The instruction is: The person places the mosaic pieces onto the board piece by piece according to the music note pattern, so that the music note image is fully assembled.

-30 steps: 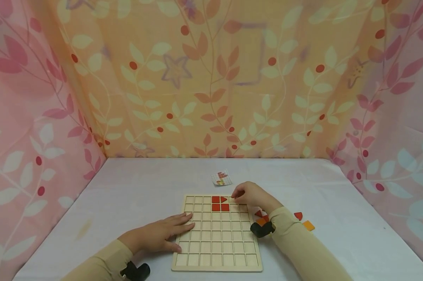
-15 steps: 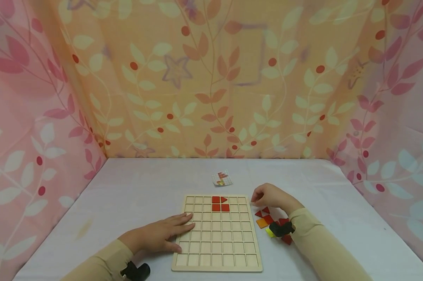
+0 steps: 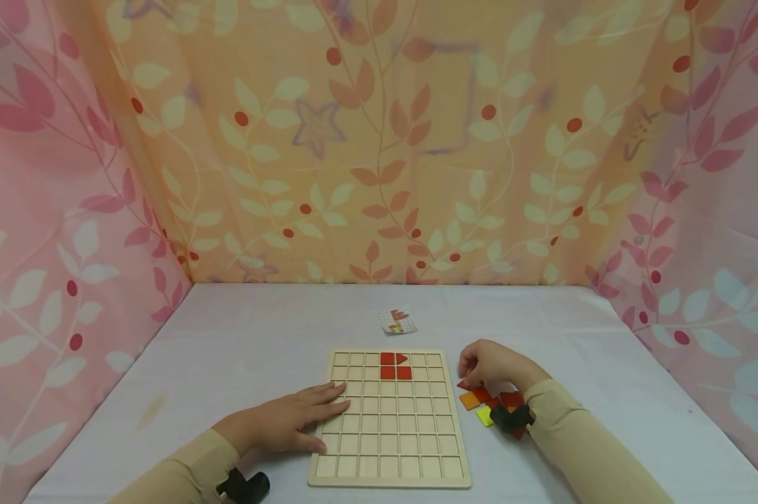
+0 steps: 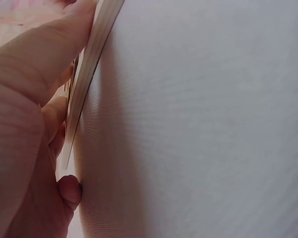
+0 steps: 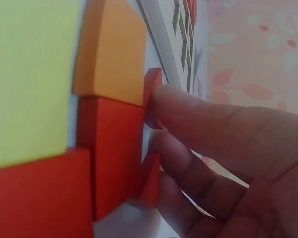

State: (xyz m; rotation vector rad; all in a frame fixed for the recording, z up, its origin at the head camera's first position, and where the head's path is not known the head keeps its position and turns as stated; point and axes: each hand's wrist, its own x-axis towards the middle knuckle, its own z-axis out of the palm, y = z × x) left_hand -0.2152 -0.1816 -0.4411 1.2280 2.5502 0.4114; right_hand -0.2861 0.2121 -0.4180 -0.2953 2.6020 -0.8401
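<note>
My left hand (image 3: 284,422) rests with straight fingers on the left edge of a wooden grid board (image 3: 388,425). In the left wrist view its thumb lies along the board's side edge (image 4: 89,64). Beside the board's right edge, my right hand (image 3: 495,362) bends its fingers down to the loose pieces. In the right wrist view the thumb tip touches a red triangle (image 5: 152,82), and other fingertips are right at a second red triangle (image 5: 150,186); I cannot tell whether either is pinched. Red squares (image 3: 388,373) and a red triangle (image 3: 401,359) sit in the board's top rows.
Around the right hand lie an orange square (image 3: 469,400), a yellow piece (image 3: 484,416) and several red pieces (image 3: 512,399), partly hidden by the black wrist camera (image 3: 511,418). A small pattern card (image 3: 398,320) lies beyond the board. A flowered curtain (image 3: 379,140) closes off the back.
My right hand has left the board's top row, moved right past its edge, then come down onto the red triangles. My left hand has stayed in place.
</note>
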